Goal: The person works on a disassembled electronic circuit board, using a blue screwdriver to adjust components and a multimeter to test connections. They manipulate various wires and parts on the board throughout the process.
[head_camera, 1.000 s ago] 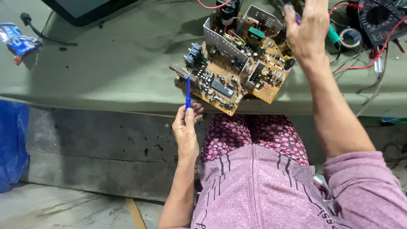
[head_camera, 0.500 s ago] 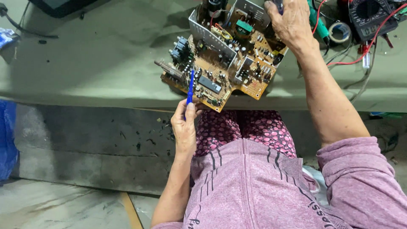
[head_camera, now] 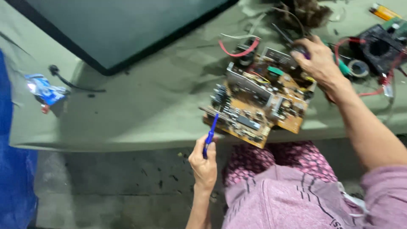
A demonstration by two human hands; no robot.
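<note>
left hand (head_camera: 204,163) grips blue probe (head_camera: 210,135), tip at circuit board (head_camera: 258,108) 8 o'clock edge | right hand (head_camera: 319,63) closed, probably on a dark tool, board's 1 o'clock | green table (head_camera: 140,106)

A grey-green tabletop (head_camera: 140,106) is seen from above, its front edge running across the middle of the view. A large flat screen with a dark frame (head_camera: 123,29) is laid on its far left part. Just beside the screen's lower corner a black cable (head_camera: 70,82) is trailed, and near it — at the left edge — a blue and white packet (head_camera: 44,90) is placed. At the far right a black meter with red leads (head_camera: 381,46) is set, with a roll of tape (head_camera: 360,68) just in front of it. A yellow object (head_camera: 383,12) is glimpsed at the top right corner. Below the tabletop a concrete floor (head_camera: 118,191) is shown, and blue plastic sheeting (head_camera: 15,182) is draped along the left edge.
</note>
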